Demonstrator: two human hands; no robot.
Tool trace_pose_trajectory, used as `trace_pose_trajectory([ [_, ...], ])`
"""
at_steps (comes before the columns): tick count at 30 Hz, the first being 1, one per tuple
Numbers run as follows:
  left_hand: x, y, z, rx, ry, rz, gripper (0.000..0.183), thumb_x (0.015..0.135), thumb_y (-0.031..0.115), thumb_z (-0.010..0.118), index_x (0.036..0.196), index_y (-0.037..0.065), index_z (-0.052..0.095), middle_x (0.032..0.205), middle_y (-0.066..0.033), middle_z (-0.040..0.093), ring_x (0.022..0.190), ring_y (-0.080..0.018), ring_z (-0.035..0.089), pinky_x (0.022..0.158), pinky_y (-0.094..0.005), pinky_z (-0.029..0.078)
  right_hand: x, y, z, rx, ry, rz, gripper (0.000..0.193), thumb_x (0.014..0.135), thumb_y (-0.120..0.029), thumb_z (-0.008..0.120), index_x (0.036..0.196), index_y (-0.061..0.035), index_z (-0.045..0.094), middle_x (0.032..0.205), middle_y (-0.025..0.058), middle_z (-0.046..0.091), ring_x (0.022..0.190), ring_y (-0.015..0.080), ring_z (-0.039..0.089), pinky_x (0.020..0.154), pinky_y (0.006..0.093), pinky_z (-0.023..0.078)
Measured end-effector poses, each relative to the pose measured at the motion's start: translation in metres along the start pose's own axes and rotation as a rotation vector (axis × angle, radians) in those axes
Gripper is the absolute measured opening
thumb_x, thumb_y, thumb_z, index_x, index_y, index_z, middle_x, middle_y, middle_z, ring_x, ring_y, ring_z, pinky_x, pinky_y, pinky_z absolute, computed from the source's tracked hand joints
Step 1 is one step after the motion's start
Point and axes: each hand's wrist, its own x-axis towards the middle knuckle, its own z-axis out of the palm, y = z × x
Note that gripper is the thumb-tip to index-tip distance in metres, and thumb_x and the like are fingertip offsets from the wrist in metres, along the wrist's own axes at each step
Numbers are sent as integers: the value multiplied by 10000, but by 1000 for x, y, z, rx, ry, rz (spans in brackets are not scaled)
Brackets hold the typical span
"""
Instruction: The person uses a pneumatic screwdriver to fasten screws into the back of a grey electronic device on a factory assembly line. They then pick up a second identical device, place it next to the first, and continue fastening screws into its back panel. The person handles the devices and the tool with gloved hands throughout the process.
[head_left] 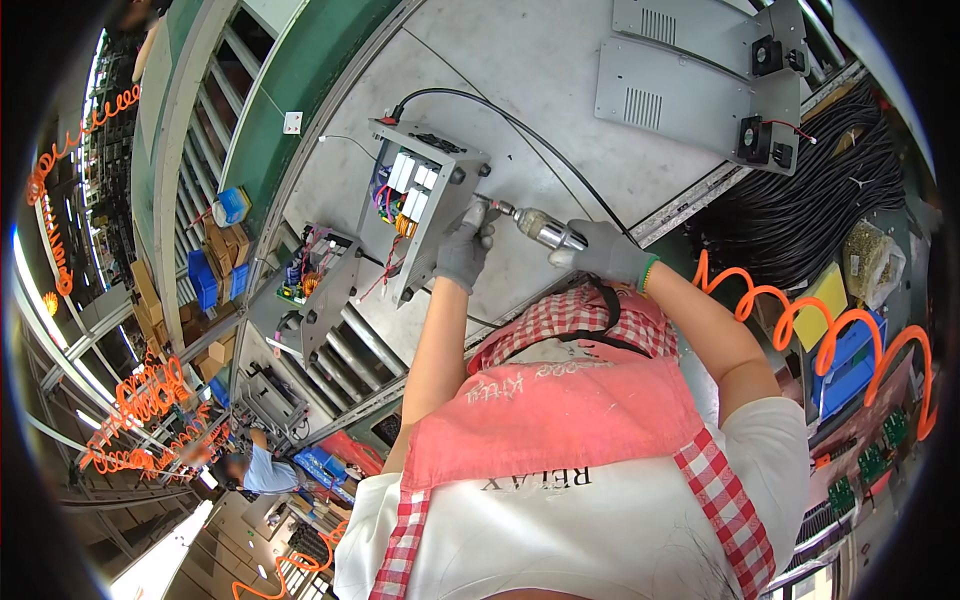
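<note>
Grey desk (550,60), upper centre: right fingers (568,258) grasp driver (545,228); left fingers (470,218) near bit (503,208), grip unclear. Best kept square.

The flat, pale grey tabletop (545,75) has darker smudges. On it sit an open grey metal box (432,230) with colourful parts (408,190) inside, and two bent grey metal sheets (690,95) with black fans (752,138). A long, round black cord (550,143) curves across.

Two grey vented panels (690,90) lay near heaped black cables (800,215), a clear bag (872,262) rested beside the cables, and a blue bin (848,372) sat near the bag.
</note>
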Motion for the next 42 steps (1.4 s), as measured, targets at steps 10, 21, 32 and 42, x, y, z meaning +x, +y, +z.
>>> trace_pose_trajectory([
  [10,-13,104,42,1168,543,698,412,925,382,545,1024,0,667,842,-125,683,745,-187,623,697,-312,495,42,13,-2,-175,72,-41,633,742,-619,646,977,-35,578,879,197,636,845,340,633,761,419,476],
  [21,25,104,44,1436,713,773,308,955,271,433,1119,70,601,880,-198,669,810,-384,642,716,-475,484,64,17,-2,-188,128,-97,559,773,-570,645,937,-39,579,826,180,632,815,349,626,749,429,467],
  [32,26,101,36,1428,722,812,294,945,253,452,1085,47,608,860,-206,662,803,-387,635,696,-481,477,58,15,6,296,-23,4,440,791,-476,689,890,-68,558,658,-2,491,537,89,456,491,276,384],
  [42,-103,-7,-31,421,890,763,587,781,220,775,1249,4,492,1070,-128,550,948,-205,536,840,-326,451,-32,21,-44,362,326,142,495,808,-417,685,1072,-15,569,659,22,543,515,95,514,448,262,425],
])
